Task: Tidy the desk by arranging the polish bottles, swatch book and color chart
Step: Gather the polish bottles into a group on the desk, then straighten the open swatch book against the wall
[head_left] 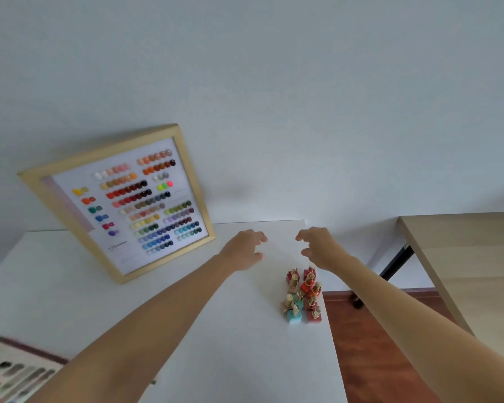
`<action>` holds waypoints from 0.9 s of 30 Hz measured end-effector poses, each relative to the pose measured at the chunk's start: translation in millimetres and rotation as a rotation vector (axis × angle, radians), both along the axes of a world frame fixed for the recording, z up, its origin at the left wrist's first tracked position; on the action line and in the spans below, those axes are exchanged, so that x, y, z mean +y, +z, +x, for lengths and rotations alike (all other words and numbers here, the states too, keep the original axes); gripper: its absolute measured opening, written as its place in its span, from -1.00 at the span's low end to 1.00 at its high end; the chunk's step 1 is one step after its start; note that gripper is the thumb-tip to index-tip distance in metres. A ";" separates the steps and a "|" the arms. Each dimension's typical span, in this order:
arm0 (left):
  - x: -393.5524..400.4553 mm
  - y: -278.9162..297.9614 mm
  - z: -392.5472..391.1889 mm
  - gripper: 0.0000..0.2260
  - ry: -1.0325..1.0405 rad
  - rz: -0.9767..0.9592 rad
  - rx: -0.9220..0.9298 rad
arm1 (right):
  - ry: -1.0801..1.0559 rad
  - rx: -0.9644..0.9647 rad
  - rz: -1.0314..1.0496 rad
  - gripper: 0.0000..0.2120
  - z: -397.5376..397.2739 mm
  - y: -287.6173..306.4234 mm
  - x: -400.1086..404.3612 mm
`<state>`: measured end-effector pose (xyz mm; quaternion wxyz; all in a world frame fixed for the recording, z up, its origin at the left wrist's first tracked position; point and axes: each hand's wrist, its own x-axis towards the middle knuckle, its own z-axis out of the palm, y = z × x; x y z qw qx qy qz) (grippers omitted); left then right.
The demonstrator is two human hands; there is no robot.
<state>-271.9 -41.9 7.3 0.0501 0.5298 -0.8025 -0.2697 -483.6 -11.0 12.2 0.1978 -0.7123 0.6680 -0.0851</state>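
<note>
A wood-framed color chart (128, 202) with rows of colored nail tips leans against the wall at the back left of the white desk (216, 344). Several polish bottles (301, 295) with gold caps stand clustered near the desk's right edge. The swatch book (9, 376) lies open at the lower left corner, partly cut off. My left hand (245, 251) and my right hand (320, 248) hover over the back of the desk, fingers apart, holding nothing. The right hand is just beyond the bottles.
The white wall rises right behind the desk. A light wooden table (463, 257) with a black leg stands to the right, across a strip of reddish-brown floor (370, 344).
</note>
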 end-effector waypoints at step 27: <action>224.3 77.5 459.5 -0.59 0.483 -0.201 0.000 | 0.389 -0.201 -0.053 -0.71 392.3 58.4 140.0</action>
